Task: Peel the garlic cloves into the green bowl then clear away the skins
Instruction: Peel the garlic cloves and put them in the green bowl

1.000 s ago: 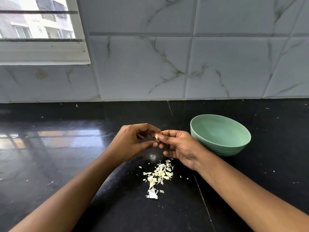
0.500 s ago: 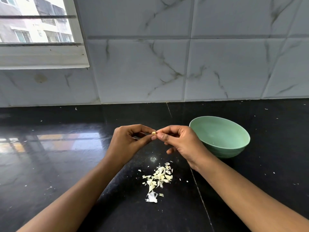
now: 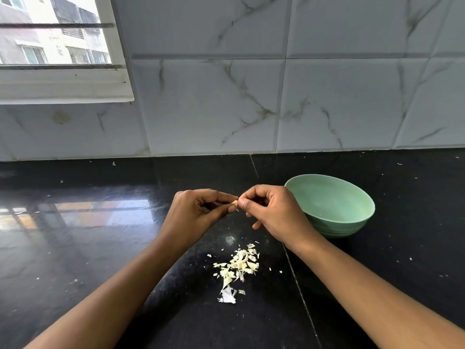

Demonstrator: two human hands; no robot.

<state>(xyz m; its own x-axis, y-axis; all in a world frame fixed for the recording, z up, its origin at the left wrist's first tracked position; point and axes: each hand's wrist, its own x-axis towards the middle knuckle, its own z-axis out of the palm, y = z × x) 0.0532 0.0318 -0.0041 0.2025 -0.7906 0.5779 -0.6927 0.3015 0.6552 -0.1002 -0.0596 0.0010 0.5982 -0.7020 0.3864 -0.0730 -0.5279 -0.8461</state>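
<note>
A small pale garlic clove [image 3: 234, 203] is pinched between the fingertips of both hands above the black counter. My left hand [image 3: 198, 214] pinches it from the left with thumb and forefinger. From the right, my right hand [image 3: 273, 212] pinches the same clove, its other fingers curled. The green bowl [image 3: 332, 205] stands on the counter just right of my right hand; no cloves show inside it. A heap of pale garlic skins [image 3: 237, 267] lies on the counter below the hands.
The black stone counter [image 3: 75, 235] runs back to a marble-tiled wall [image 3: 251, 96]. A window [image 3: 55, 46] sits at the upper left. Small white flecks are scattered over the counter, mostly at the right.
Both hands have stayed together on the clove, lifting slightly. My right fingers have shifted their pinch on it. The bowl and the skin heap have not moved.
</note>
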